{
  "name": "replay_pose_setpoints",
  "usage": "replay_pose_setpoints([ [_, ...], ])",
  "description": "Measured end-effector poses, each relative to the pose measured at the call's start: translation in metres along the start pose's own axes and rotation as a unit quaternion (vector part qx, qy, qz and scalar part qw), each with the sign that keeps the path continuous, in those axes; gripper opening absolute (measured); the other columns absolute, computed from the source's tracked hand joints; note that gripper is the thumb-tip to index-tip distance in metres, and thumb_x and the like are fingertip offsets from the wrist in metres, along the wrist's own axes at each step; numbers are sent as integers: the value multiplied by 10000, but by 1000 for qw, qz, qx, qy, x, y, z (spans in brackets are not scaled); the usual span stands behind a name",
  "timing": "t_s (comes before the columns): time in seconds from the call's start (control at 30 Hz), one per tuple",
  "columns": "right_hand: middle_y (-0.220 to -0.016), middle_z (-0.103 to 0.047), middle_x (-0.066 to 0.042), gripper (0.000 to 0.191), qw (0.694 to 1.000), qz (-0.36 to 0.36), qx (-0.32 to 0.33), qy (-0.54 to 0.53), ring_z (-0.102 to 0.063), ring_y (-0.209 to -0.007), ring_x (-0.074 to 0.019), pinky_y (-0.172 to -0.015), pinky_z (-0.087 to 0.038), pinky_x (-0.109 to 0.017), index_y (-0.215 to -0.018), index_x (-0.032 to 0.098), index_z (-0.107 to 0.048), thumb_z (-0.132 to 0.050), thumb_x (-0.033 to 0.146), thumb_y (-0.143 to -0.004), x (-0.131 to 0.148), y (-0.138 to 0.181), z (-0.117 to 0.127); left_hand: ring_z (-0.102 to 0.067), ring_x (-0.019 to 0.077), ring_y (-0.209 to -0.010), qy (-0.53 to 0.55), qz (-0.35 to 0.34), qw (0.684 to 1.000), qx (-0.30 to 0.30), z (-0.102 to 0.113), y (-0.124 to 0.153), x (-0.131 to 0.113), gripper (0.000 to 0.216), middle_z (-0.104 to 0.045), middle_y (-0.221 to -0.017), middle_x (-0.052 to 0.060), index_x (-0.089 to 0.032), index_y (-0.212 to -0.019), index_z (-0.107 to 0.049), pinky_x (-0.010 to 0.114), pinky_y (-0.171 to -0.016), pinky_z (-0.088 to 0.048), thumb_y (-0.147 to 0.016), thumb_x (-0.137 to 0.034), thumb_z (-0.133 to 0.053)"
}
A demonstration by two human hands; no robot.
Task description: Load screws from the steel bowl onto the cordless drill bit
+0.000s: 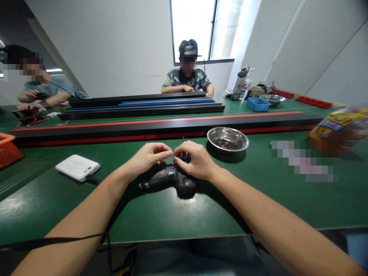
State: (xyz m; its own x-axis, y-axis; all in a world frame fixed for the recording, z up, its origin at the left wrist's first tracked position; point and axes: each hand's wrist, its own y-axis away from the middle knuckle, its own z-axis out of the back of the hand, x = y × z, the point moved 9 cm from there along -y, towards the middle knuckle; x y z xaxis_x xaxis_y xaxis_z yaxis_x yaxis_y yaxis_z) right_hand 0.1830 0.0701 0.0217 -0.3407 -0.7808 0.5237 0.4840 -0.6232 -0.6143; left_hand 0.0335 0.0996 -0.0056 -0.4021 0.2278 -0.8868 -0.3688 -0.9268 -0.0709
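A black cordless screwdriver lies on the green table in front of me. My left hand hovers just above it with thumb and fingertips pinched on something too small to make out. My right hand is closed around the tool's front end, where a thin bit points upward. The two hands almost touch over the tool. A steel bowl of small dark screws stands just right of my right hand.
A long black and red rail runs across the table behind my hands. A white power bank lies at the left, an orange basket at the far left, a snack bag at the right. Two other people sit across the table.
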Motion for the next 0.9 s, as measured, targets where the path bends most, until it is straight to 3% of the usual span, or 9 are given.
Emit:
replay_pose_setpoints([
  [0.9, -859, -680, -21, 89, 999, 33, -16, 9, -619, -806, -171, -768, -472, -304, -948, 203, -691, -700, 122, -914, 1, 0, 0, -552, 138, -676, 12, -3, 1000, -1, 1, -2, 3, 486, -703, -819, 39, -153, -948, -772, 264, -624, -439, -814, -619, -749],
])
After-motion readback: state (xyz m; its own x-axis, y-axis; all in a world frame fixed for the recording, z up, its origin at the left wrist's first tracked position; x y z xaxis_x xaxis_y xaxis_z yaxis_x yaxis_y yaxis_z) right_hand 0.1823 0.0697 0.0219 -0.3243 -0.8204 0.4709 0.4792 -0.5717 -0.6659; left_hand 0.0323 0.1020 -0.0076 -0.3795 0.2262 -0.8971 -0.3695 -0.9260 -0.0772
